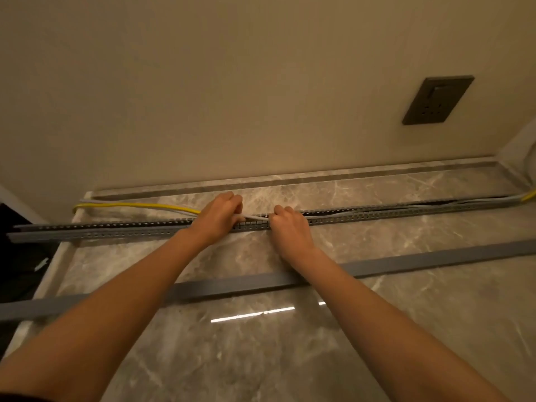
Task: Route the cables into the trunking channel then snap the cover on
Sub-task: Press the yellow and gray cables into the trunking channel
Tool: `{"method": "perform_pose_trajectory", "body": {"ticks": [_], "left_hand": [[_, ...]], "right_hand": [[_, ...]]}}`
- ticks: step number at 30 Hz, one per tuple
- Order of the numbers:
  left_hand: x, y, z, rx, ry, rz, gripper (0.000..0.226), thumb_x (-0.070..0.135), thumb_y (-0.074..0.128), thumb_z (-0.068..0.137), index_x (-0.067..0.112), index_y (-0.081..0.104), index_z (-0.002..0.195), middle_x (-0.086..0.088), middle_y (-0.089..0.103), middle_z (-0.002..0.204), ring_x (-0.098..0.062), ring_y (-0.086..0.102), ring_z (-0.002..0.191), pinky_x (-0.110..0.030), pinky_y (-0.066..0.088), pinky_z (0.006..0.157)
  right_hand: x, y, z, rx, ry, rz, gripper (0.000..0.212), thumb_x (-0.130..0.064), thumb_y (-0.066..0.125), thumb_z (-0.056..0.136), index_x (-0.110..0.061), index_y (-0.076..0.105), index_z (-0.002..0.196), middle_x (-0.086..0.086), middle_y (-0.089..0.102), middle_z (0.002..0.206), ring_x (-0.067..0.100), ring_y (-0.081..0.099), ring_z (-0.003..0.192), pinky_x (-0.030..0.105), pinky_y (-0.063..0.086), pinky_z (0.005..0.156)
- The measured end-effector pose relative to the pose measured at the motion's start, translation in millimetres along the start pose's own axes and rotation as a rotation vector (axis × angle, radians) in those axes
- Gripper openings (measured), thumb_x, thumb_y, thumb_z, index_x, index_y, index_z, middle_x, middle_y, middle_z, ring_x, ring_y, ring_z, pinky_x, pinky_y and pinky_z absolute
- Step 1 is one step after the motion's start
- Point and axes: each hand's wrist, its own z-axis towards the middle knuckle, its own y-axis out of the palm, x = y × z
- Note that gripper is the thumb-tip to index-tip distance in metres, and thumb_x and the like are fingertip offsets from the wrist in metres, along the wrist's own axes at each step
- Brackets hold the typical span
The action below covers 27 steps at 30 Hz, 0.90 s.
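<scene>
A long grey slotted trunking channel (116, 230) lies across the marble counter, parallel to the wall. A yellow cable (150, 206) and a white cable (256, 218) run along it; to the right they sit in the channel, to the left they lie loose behind it. My left hand (219, 217) and my right hand (288, 224) are side by side at the channel's middle, both closed on the white cable stretched between them. The yellow cable disappears under my left hand. The flat grey cover (406, 261) lies nearer to me, under my forearms.
The marble counter (261, 343) meets a beige wall at the back. A dark wall socket (436, 100) is mounted upper right. The counter's left edge (55, 265) drops off into a dark gap. The cable ends (529, 195) run off at far right.
</scene>
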Motion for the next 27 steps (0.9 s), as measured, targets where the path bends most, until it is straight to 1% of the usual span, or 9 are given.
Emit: {"method": "perform_pose_trajectory", "body": {"ticks": [3,7,8,10,12,13,17,21,27], "left_hand": [[-12,-4,-5,0.019,0.027,-0.028,0.017,0.013,0.06,0.087,-0.002,0.057,0.092,-0.02,0.056,0.103,-0.031,0.049,0.101,-0.037,0.039,0.083],[-19,-9,-8,0.015,0.127,0.097,0.018,0.017,0.057,0.089,0.0,0.061,0.095,-0.018,0.06,0.101,-0.033,0.054,0.097,-0.037,0.041,0.08],[-19,-10,-10,0.043,0.19,0.14,0.014,0.012,0.059,0.087,-0.001,0.063,0.091,-0.02,0.062,0.095,-0.034,0.057,0.091,-0.038,0.044,0.075],[-23,-9,-13,0.053,0.297,0.205,0.006,-0.003,0.069,0.069,-0.001,0.064,0.07,-0.021,0.063,0.07,-0.036,0.062,0.063,-0.036,0.047,0.051],[-25,-9,-14,0.016,0.321,0.301,0.025,-0.013,0.077,0.046,0.002,0.06,0.056,-0.017,0.058,0.055,-0.032,0.057,0.045,-0.027,0.035,0.036],[-24,-9,-13,-0.008,0.322,0.327,0.027,-0.015,0.077,0.044,0.002,0.059,0.056,-0.017,0.058,0.056,-0.032,0.057,0.046,-0.027,0.03,0.038],[-24,-8,-7,-0.003,0.239,0.151,0.012,-0.011,0.056,0.078,-0.002,0.061,0.083,-0.017,0.052,0.083,-0.029,0.051,0.079,-0.031,0.026,0.061],[-29,-19,2,-0.21,0.119,0.013,0.012,0.003,0.057,0.087,0.004,0.058,0.1,-0.002,0.041,0.09,-0.017,0.04,0.086,-0.028,0.03,0.072],[-25,-26,19,-0.362,-0.018,0.044,0.011,0.005,0.063,0.084,0.007,0.055,0.092,-0.003,0.047,0.091,-0.021,0.045,0.087,-0.035,0.039,0.074]], "right_hand": [[-9,0,1,-0.011,0.033,-0.046,0.026,0.001,0.04,0.092,0.002,0.057,0.111,0.019,0.057,0.116,0.034,0.053,0.107,0.042,0.043,0.09],[-17,1,3,-0.027,0.085,-0.068,0.025,0.0,0.04,0.092,-0.001,0.058,0.11,0.017,0.057,0.116,0.033,0.053,0.107,0.041,0.043,0.089],[-18,0,4,-0.027,0.099,-0.064,0.025,0.001,0.039,0.092,0.0,0.058,0.108,0.018,0.057,0.115,0.034,0.053,0.106,0.041,0.043,0.088],[-20,-1,4,-0.028,0.124,-0.041,0.025,0.002,0.038,0.092,0.001,0.059,0.106,0.019,0.058,0.114,0.034,0.053,0.105,0.041,0.044,0.086],[-19,-3,4,-0.03,0.138,-0.017,0.025,0.005,0.039,0.09,0.003,0.059,0.105,0.021,0.058,0.113,0.034,0.053,0.105,0.042,0.044,0.085],[-18,-3,4,-0.033,0.14,-0.008,0.026,0.006,0.039,0.089,0.004,0.06,0.104,0.021,0.058,0.113,0.034,0.053,0.105,0.042,0.043,0.085],[-14,1,5,-0.037,0.135,0.007,0.027,0.007,0.039,0.089,0.004,0.061,0.105,0.022,0.058,0.113,0.035,0.051,0.107,0.042,0.042,0.087],[-9,7,7,-0.025,0.114,-0.013,0.028,0.004,0.039,0.09,0.002,0.059,0.109,0.019,0.057,0.116,0.034,0.05,0.109,0.042,0.042,0.091],[-5,5,11,-0.024,0.091,-0.003,0.026,0.005,0.041,0.089,0.002,0.06,0.106,0.018,0.057,0.115,0.033,0.051,0.108,0.041,0.044,0.089]]}}
